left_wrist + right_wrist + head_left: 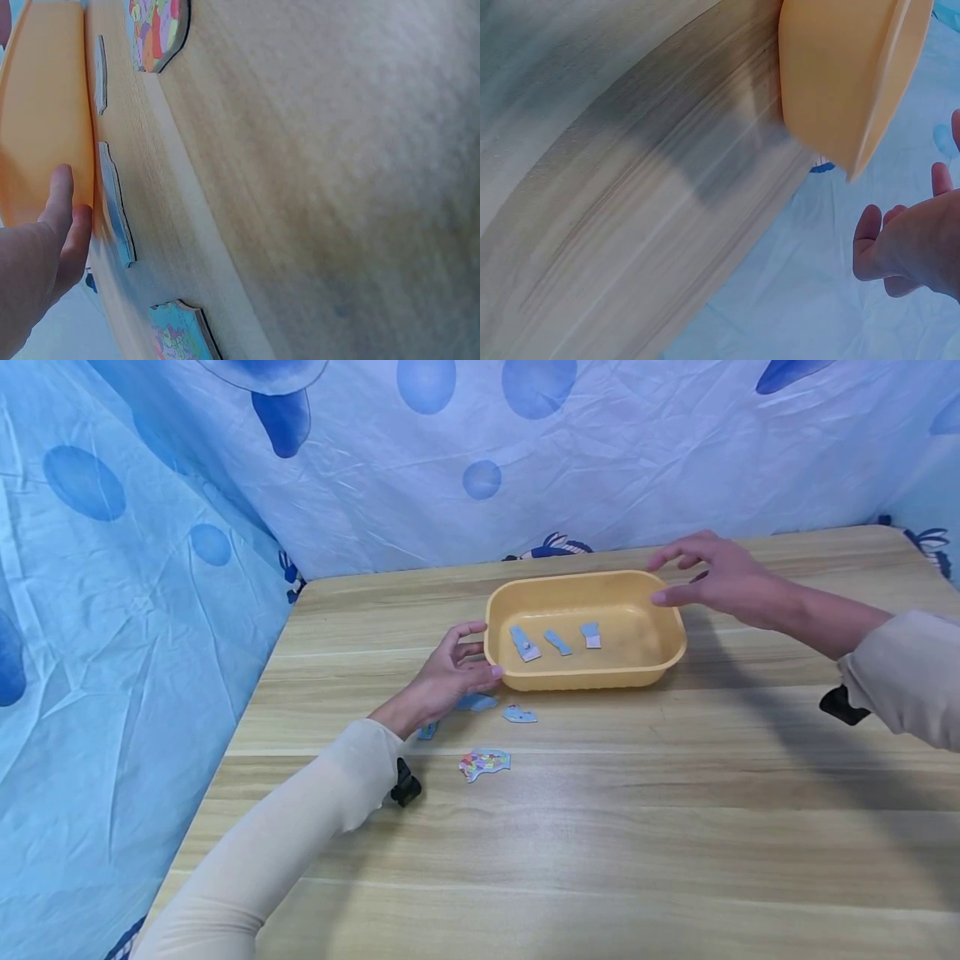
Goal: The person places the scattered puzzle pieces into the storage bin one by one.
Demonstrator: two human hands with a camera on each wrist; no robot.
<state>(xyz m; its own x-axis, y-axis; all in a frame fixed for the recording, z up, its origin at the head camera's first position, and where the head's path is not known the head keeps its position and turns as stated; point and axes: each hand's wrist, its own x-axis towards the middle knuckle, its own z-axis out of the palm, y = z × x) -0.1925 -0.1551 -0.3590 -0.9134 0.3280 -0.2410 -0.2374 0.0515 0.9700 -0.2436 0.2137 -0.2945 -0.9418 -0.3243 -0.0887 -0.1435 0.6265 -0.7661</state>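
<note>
The table (675, 827) bears a tray (592, 680) between left hand (448, 672) and right hand (729, 578) (both spread).

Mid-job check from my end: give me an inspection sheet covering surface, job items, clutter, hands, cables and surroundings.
Surface: wood-grain table, arm shadows falling across it.
Job items: yellow-orange tray with three flat cut pieces inside; four loose pieces outside it, one multicoloured, one partly hidden by an arm.
Clutter: nothing seen.
Hands: left hand at the tray's left end, thumb at the rim; right hand by the right end, fingers apart from the tray in the wrist view.
Cables: nothing seen.
Surroundings: blue patterned sheet behind and at left.
</note>
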